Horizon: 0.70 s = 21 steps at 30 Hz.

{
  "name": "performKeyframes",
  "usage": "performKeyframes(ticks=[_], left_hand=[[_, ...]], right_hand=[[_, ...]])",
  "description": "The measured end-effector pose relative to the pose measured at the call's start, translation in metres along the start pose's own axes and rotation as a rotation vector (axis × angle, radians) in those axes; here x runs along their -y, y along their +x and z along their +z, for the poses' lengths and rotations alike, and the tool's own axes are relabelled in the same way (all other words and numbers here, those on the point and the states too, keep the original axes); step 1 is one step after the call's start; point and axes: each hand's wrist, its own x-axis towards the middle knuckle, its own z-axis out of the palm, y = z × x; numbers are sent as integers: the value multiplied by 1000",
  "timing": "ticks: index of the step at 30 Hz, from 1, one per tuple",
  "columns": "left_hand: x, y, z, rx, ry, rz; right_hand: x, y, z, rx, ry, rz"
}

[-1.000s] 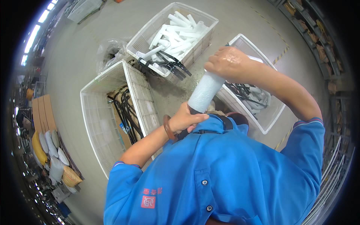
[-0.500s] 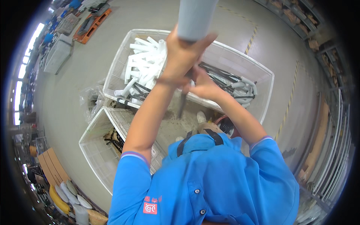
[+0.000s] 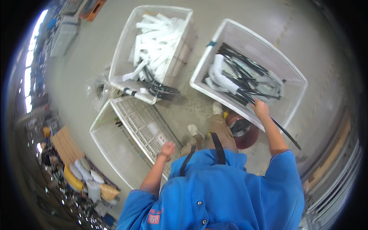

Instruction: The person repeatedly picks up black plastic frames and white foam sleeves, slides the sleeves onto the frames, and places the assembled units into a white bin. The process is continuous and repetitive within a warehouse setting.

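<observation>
Black rod (image 3: pixel 285 132), wrapped in the right hand's (image 3: pixel 261 109) closed fingers partway along. Bare end juts past the right crate's (image 3: pixel 292 92) near rim; white foam sleeve (image 3: pixel 223 79) at the far end, inside the crate. Left hand (image 3: pixel 167 148) curled near the lower-left crate's slatted wall (image 3: pixel 142 119); cannot tell if pinching anything. Grey floor (image 3: pixel 186 111) runs between crates.

Upper left: an orange pallet (image 3: pixel 93 13) is located near a pale bin (image 3: pixel 65 38). Lower left: a brown cardboard panel (image 3: pixel 68 142) adjoins a curved yellow item (image 3: pixel 72 178). Clear plastic film (image 3: pixel 99 92) lies crumpled on the grey floor (image 3: pixel 86 76). Lower right: long metal bars (image 3: pixel 336 189) run parallel.
</observation>
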Motion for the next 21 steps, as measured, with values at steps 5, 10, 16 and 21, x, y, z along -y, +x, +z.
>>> performKeyframes(ticks=[5,10,16,21], left_hand=[[123,-165,-15,-301,-877,-796],[85,-165,52,-424,-697,-840],[83,-75,106,-195,-763,-573],[108,-84,138,-320,-1055,-482]], right_hand=[[14,82,84,12,-180,-67],[102,110,94,-257,-115,-218],[323,111,115,-59,328,-785],[475,189,172,250,376,-535]])
